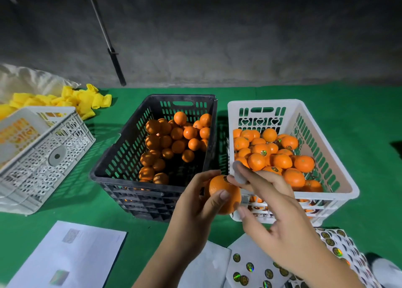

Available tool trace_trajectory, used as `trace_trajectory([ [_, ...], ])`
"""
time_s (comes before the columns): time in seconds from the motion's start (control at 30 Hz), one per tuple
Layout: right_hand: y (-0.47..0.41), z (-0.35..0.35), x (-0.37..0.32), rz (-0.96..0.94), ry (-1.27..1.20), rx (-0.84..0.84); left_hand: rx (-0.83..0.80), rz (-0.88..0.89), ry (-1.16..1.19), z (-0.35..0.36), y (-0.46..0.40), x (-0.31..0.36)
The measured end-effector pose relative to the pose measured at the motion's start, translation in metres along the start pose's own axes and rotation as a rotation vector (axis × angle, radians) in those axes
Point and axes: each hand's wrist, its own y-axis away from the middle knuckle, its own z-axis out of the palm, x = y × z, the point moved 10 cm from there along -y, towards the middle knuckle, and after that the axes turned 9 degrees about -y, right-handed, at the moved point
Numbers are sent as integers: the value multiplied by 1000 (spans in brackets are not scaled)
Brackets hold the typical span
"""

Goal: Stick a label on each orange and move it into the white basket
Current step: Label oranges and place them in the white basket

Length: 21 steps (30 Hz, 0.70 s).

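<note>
Slatted crate (121, 157) left of basket (339, 157), sticker sheets (250, 263) in front.

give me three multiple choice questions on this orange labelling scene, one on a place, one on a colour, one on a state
1. Where is the white basket relative to the black crate?
A. on its right
B. on its left
C. stacked on it

2. What colour is the table cover?
A. blue
B. green
C. red

3. What is the left hand doing?
A. resting flat on the table
B. gripping an orange
C. lifting the crate

Answers:
1 A, the white basket stands to the right of the black crate.
2 B, green shows all round the baskets.
3 B, its fingers curl round the orange while the right hand reaches over it.
</note>
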Motion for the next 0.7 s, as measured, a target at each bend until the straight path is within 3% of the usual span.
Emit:
trace_trajectory([
  [0.37,17,20,-3,85,-229,-4,-5,67,-42,3,5,13],
  [0.7,25,34,17,192,-78,-37,-62,-50,191,7,13,-23],
])
